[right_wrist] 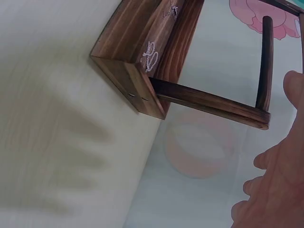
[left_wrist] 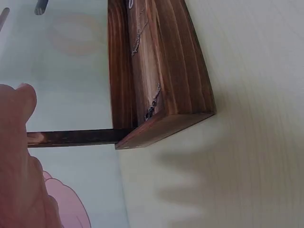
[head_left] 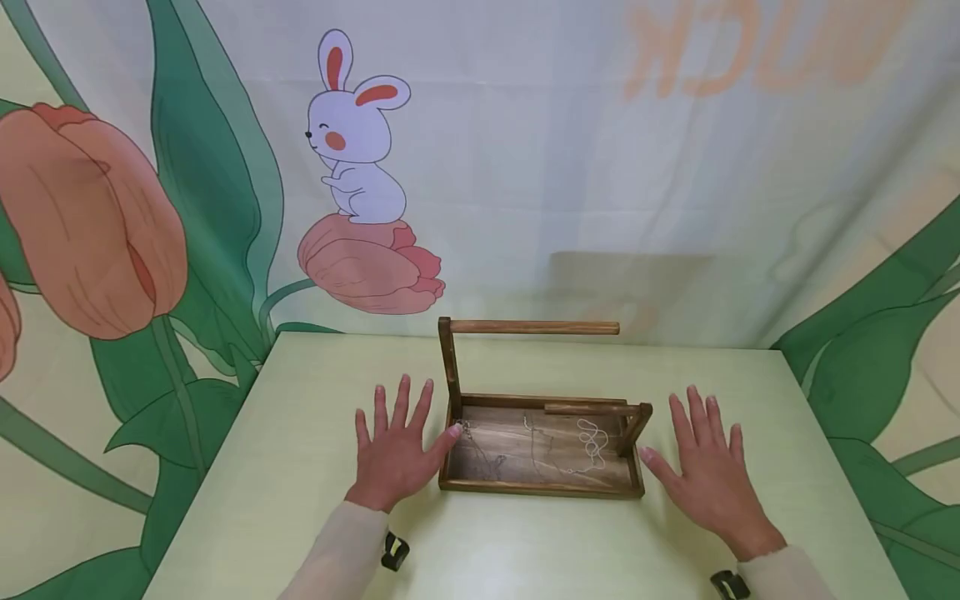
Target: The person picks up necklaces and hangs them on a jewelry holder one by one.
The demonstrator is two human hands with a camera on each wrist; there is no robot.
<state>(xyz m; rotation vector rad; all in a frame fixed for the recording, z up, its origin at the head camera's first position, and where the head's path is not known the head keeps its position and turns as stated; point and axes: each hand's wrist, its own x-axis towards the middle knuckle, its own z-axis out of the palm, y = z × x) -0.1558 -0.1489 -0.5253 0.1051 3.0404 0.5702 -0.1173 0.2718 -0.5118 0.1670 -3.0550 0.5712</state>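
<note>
A dark brown wooden jewelry stand (head_left: 540, 491) sits on the table, its base a shallow tray. A tall post at its left carries a long bar (head_left: 536, 327); a lower post at its right carries a shorter bar (head_left: 588, 409). Inside the tray lie a looped silver chain (head_left: 592, 442) and some darker thin chains (head_left: 497, 461). My left hand (head_left: 397, 458) spreads its fingers left of the tray, the thumb overlapping the tray's left edge in the head view. To the right of the tray, my right hand (head_left: 708, 479) is also spread, thumb toward the short post. Neither hand holds anything.
The pale table (head_left: 315, 417) extends around the stand. A cloth backdrop (head_left: 510, 167) printed with a rabbit and tulips hangs behind it. Black wrist devices (head_left: 394, 552) show at both sleeves.
</note>
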